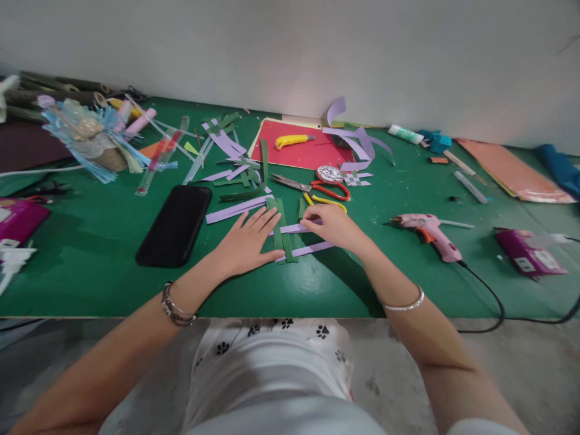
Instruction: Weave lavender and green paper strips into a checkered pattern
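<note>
My left hand [247,241] lies flat with fingers spread, pressing on green paper strips [278,211] that cross purple ones. The crossed strips rest on the green tabletop [254,293]. Over their right side my right hand [333,226] is closed, thumb and fingertips pinched at a paper strip; the exact hold is partly hidden. A green strip [300,209] rises beside those fingertips, and a purple strip [312,249] runs out below the hand. Two more purple strips [235,209] lie beyond my left fingers.
Red-handled scissors [333,191] and yellow handles [326,201] lie just beyond my right hand. A black phone [174,226] is at left, a pink glue gun [428,229] at right with its cord over the edge. A yellow cutter [291,141] rests on red paper [290,158].
</note>
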Motion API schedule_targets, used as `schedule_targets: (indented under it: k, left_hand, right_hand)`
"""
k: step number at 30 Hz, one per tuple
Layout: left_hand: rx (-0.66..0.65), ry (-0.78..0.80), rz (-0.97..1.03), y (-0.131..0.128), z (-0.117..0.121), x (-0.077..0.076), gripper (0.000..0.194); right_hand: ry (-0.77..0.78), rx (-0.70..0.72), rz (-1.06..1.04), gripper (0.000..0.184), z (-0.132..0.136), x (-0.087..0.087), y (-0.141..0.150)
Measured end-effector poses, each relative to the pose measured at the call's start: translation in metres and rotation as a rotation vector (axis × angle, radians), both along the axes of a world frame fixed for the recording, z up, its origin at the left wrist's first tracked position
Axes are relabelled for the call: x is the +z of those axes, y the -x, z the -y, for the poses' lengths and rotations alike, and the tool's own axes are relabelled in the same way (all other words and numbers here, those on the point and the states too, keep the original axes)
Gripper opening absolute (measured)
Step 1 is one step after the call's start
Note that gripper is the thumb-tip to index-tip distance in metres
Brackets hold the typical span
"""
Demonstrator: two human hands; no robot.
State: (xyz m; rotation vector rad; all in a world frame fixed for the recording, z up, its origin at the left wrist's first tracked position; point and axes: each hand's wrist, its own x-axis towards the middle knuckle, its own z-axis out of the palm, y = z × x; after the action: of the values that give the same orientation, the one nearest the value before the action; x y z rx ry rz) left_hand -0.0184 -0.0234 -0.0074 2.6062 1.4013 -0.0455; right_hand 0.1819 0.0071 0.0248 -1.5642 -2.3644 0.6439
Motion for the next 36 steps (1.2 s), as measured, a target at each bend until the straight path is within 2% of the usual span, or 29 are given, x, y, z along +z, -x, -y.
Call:
schedule_targets:
  k: [9,14,19,23,30,34,36]
  left_hand:
    - [0.000,0.011,0.009,0.000,0.000,0.002,0.073]
    - [0.002,0.001,0.017,0.000,0.000,0.001,0.073]
    - [0.001,-0.021,0.007,-0.002,-0.001,0.003,0.071]
    - [0.005,-0.014,-0.001,-0.002,-0.001,0.003,0.072]
    - [0.002,-0.026,0.018,-0.002,-0.002,0.002,0.070]
    - [-0.026,-0.079,0.014,-0.008,-0.003,0.013,0.068]
    - [-0.056,-0.133,0.029,-0.014,-0.006,0.020,0.058]
  right_hand:
    - [-0.028,0.007,-0.095,0.015,-0.002,0.003,0.000]
    - [-0.015,0.060,-0.101,0.028,0.001,0.007,-0.005]
    - [-0.017,0.124,0.064,0.017,0.008,0.005,-0.012]
    - [-0.020,0.120,0.183,0.022,0.011,0.002,-0.007]
    - [0.057,0.090,0.115,0.013,0.007,0.004,-0.007]
    - [0.012,0.106,0.055,0.006,0.005,0.009,-0.008]
    - [-0.027,0.127,0.057,0.006,0.003,0.011,-0.007]
